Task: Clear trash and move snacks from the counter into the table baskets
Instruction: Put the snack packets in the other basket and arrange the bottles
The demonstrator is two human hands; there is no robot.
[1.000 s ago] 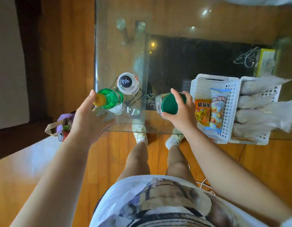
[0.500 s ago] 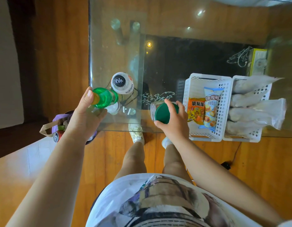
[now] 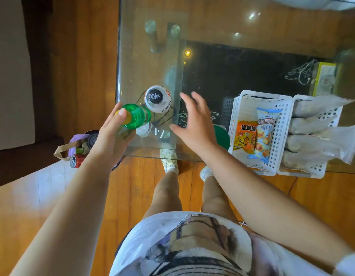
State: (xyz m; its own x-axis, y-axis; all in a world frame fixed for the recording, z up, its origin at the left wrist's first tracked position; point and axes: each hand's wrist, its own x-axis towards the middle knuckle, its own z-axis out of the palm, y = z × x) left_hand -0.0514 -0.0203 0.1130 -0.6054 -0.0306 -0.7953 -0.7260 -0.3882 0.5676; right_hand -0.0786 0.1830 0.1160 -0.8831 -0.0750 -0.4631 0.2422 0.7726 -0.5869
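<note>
My left hand (image 3: 111, 138) grips a green bottle (image 3: 137, 115) with a yellow cap at the glass table's near left corner. A white bottle with a black cap (image 3: 157, 99) stands just behind it. My right hand (image 3: 194, 124) hovers open above the glass, fingers spread, between the bottles and the baskets. A jar with a green lid (image 3: 222, 137) stands on the table under my right wrist, mostly hidden. The left white basket (image 3: 242, 98) holds an orange snack bag (image 3: 244, 136) and a blue snack packet (image 3: 265, 136).
The right white basket (image 3: 320, 170) holds several pale plastic-wrapped packages. A bin on the floor (image 3: 93, 136) left of the table holds a red can, a purple bag and a paper bag. A yellow-green box (image 3: 324, 76) lies at the far right. My feet stand under the glass table's near edge (image 3: 144, 154).
My right hand has let go of the green-lidded jar, which now stands beside the left basket, and has moved left with fingers spread. My left hand keeps gripping the green bottle.
</note>
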